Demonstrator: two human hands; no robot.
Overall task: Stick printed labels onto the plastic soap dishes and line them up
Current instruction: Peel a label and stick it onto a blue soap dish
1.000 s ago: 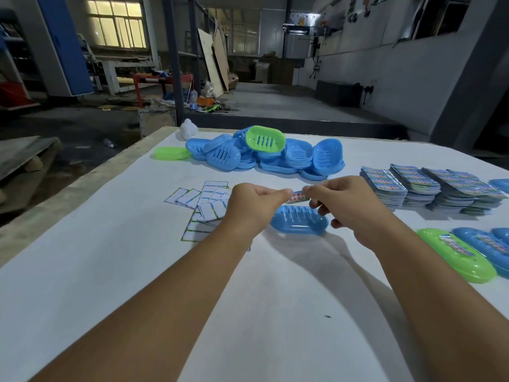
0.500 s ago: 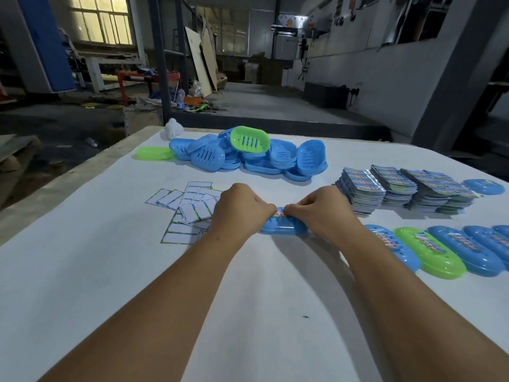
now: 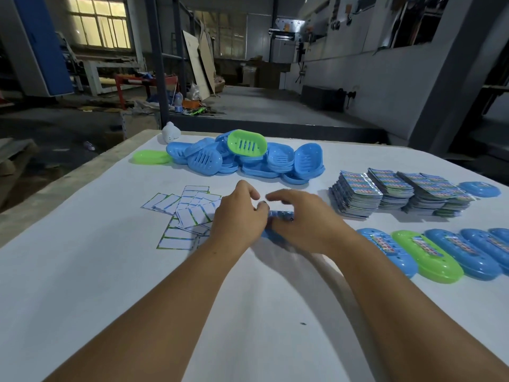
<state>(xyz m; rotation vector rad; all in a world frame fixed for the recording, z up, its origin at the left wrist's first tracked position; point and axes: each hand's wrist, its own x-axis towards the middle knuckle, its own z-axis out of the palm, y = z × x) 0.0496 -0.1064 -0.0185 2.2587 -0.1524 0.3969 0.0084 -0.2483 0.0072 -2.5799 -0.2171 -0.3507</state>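
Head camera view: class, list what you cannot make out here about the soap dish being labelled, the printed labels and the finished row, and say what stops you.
- Blue soap dish: mostly hidden under the left hand and right hand.
- Label on it: only a strip shows, blurred; contact unclear.
- Label stacks: print too small to read.
- Finished row: cut off by the right edge, count unknown.

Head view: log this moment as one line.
hands: left, right pressing label | blue soap dish on table | labelled row right
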